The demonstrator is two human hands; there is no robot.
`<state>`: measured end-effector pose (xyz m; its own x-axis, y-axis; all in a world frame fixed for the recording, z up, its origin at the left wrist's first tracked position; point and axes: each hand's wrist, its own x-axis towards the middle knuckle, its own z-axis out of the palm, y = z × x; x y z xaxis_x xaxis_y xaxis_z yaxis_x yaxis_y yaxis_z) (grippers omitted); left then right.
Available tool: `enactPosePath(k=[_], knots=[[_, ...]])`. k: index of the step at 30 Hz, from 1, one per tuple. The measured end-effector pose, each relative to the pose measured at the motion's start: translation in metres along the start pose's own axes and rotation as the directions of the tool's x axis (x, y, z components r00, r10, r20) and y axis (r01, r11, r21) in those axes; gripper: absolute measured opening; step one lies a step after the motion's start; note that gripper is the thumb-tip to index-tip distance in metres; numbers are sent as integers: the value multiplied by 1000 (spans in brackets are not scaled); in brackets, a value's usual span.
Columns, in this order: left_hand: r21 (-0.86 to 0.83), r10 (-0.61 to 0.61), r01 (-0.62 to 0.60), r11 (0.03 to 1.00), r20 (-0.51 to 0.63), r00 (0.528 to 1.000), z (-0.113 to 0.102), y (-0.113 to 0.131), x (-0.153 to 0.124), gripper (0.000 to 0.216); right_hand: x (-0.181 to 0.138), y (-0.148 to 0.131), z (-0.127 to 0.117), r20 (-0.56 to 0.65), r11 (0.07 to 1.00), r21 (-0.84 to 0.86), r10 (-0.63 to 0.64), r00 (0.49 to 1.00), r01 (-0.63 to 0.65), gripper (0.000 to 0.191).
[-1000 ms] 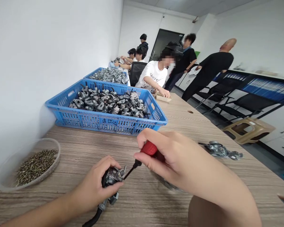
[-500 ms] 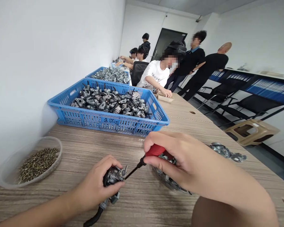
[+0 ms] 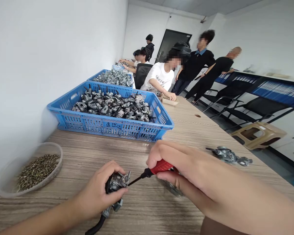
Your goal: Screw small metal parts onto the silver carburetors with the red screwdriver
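Observation:
My left hand is closed around a small metal carburetor part with a black hose hanging from it, held just above the wooden table. My right hand grips a red-handled screwdriver. Its dark shaft points left and the tip touches the top of the part. A metal piece lies on the table under my right hand, mostly hidden.
A clear bowl of small screws sits at the left. A blue crate of metal parts stands behind, with a second crate beyond. Another metal part lies at the right. Several people sit and stand further along.
My right hand has shifted slightly right and lower with the screwdriver, its tip staying at the part. The left hand barely moved. The standing people at the back shifted.

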<state>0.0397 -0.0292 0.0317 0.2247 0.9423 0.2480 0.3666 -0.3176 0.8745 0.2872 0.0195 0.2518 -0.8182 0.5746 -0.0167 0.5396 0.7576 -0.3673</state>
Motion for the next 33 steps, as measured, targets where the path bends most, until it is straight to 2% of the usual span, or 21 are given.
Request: enactPosePath(k=[4,7,9,12,16,19,21,24,26,29,31,33], knots=[[-6,-4,4,1000,-5,1000,1,0,-1,27,11,-2,4,-66,997,-69,-36,997,31,14],[-3,8,-8,1000,3,1000,0,0,-2,26,20,3,8,-151,984,-171,25,988,-51,28],[0,15,-15,1000,3,1000,0,0,-2,25,22,7,9,-164,971,-210,82,983,-116,35],[2,25,-25,1000,-4,1000,-1,0,-2,26,13,11,7,-109,981,-156,98,989,-114,22],[8,20,-20,1000,-9,1000,0,2,0,24,-3,7,-3,2,997,0,75,997,-75,18],[5,12,-12,1000,-13,1000,0,3,0,24,3,4,-4,37,999,39,10,999,-12,16],[5,13,-13,1000,-8,1000,0,3,0,23,13,4,0,-29,1000,-27,6,1000,-6,18],[3,7,-7,1000,-3,1000,-1,3,0,24,23,4,9,-160,968,-225,78,984,-113,33],[-1,2,-2,1000,1,1000,-1,2,-1,25,19,3,11,-180,950,-262,128,975,-173,35],[-8,6,-6,1000,4,1000,-1,2,-1,26,4,0,8,-110,983,-128,116,987,-130,19],[-11,7,-7,1000,2,1000,-1,2,-1,27,-3,-2,4,-19,997,-46,63,998,-64,25],[-10,2,-2,1000,-1,1000,-1,3,0,26,-3,-4,1,34,1000,-6,17,999,-17,22]])
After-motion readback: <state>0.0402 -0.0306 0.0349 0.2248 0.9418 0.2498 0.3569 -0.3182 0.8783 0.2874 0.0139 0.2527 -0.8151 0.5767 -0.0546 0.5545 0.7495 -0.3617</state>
